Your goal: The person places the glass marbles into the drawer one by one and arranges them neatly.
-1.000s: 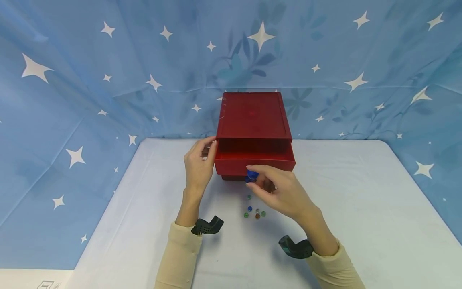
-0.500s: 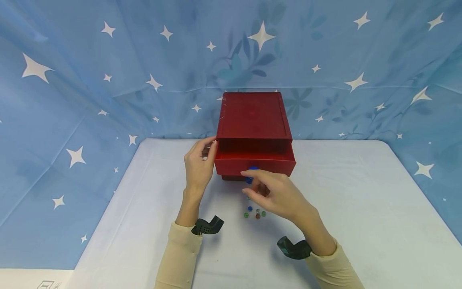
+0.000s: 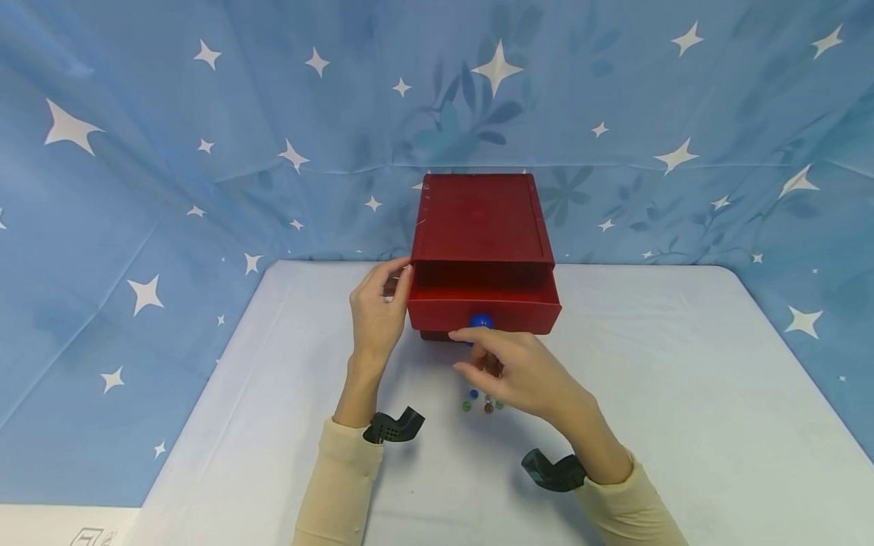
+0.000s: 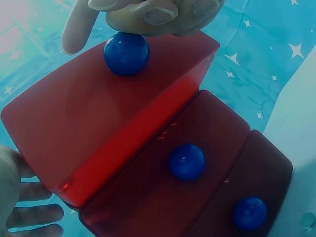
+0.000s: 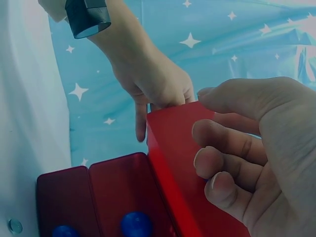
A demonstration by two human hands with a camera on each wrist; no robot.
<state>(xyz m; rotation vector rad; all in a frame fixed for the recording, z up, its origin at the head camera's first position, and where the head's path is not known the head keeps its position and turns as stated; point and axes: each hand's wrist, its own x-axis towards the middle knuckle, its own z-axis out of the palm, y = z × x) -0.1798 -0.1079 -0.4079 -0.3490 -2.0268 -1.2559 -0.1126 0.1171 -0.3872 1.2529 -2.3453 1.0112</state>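
A red cabinet (image 3: pixel 481 216) has three drawers with round blue knobs. Its top drawer (image 3: pixel 440 312) is pulled partly out, and the inside visible from above holds nothing I can make out. My left hand (image 3: pixel 378 315) touches the cabinet's left side; in the left wrist view its fingers (image 4: pixel 37 215) are straight. Just in front of the top knob (image 3: pixel 481 321) is my right hand (image 3: pixel 522 371), fingers loosely bent and thumb apart. It holds nothing. The left wrist view shows the right fingers (image 4: pixel 143 17) right beside that knob; whether they touch it, I cannot tell.
Several small marbles lie on the white table before the cabinet, including a blue marble (image 3: pixel 474 394), a green marble (image 3: pixel 466 406) and a brown marble (image 3: pixel 488 408); the right hand partly covers the group. A blue star-patterned cloth (image 3: pixel 328 136) hangs behind.
My right finger and thumb were around the top knob; they have come off it and moved slightly down and left, leaving the knob in sight. The drawer and left hand have stayed put.
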